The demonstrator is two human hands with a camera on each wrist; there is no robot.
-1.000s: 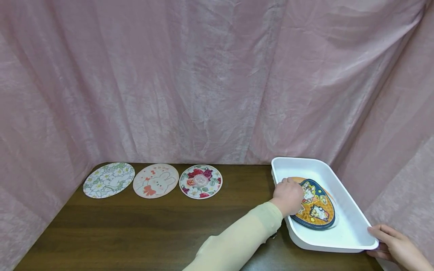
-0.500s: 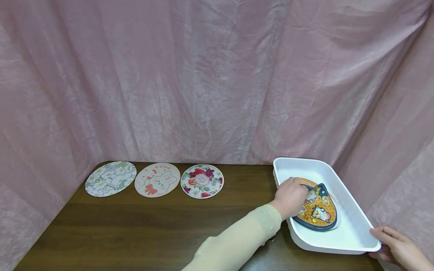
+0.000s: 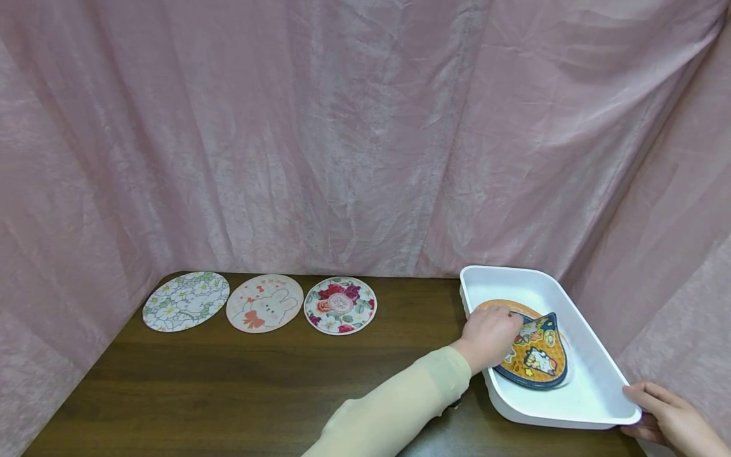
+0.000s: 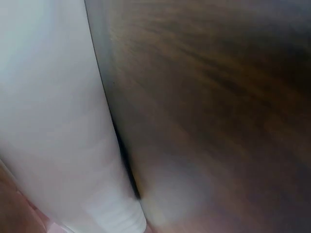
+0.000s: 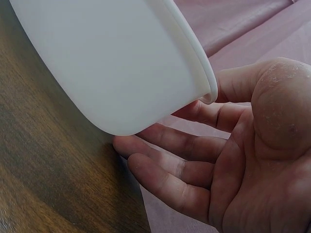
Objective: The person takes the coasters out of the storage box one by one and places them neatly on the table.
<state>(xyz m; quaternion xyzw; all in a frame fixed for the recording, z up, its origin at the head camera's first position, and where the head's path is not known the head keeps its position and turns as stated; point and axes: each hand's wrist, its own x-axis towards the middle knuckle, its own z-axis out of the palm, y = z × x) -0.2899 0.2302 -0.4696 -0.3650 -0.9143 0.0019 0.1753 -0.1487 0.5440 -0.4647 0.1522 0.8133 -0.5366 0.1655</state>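
At the right of the head view my left hand (image 3: 491, 336) reaches over the side of a white tray (image 3: 594, 406). It grips a round orange and navy mat (image 3: 533, 365) printed with cartoon figures, whose upper part is lifted and bent. The fingertips are hidden behind the hand. Under this mat lies an orange round mat (image 3: 497, 304), partly covered. My right hand (image 3: 668, 412) holds the tray's near right corner, thumb over the rim and fingers beneath, as the right wrist view shows. The left wrist view shows mostly the white tray wall (image 4: 58, 116) and dark wood.
Three round mats lie in a row along the back left of the brown table (image 3: 228, 393): one with pale flowers (image 3: 185, 302), one with a pink rabbit (image 3: 265, 304), one with red roses (image 3: 341, 306). A pink curtain (image 3: 342, 127) stands close behind and at both sides.
My left hand has shifted slightly right, and the cartoon mat's upper edge has gone from lying flat to bent up. My right hand keeps hold of the tray corner.
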